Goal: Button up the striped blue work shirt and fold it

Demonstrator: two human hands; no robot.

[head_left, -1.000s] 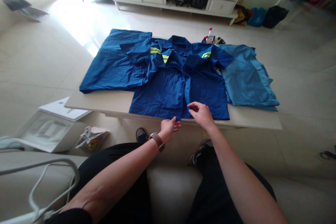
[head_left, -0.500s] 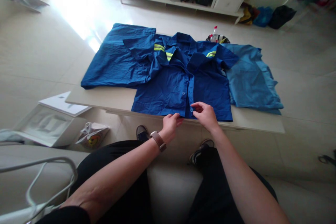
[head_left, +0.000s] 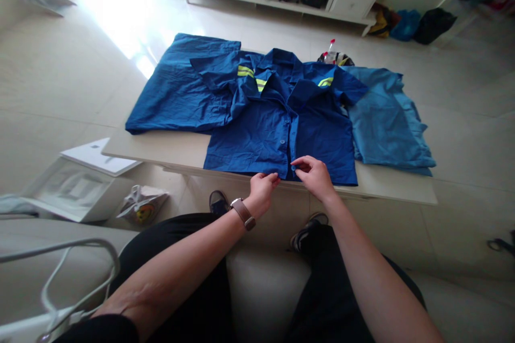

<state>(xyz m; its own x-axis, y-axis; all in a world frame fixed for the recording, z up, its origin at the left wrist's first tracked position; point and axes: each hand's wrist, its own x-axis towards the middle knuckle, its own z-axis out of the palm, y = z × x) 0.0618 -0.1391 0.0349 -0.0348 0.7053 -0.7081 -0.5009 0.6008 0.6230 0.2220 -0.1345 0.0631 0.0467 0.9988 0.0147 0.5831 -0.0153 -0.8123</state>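
Note:
A dark blue short-sleeved work shirt with yellow reflective strips lies face up, its collar away from me and its lower hem at the near table edge. My left hand is closed on the hem at the bottom of the left front panel. Between the fingers of my right hand is the edge of the other front panel, pinched beside a small blue button. A second button shows higher up on the left panel. The front edges lie slightly apart near the hem.
Folded blue cloth lies on the left of the white table, lighter blue cloth on the right. A bottle with a red cap stands behind. An opened white box and a plastic bag are at lower left.
My left fingers have shifted slightly right along the hem, bringing the left panel's edge nearer the other one. My right hand keeps its pinch by the button, almost unmoved.

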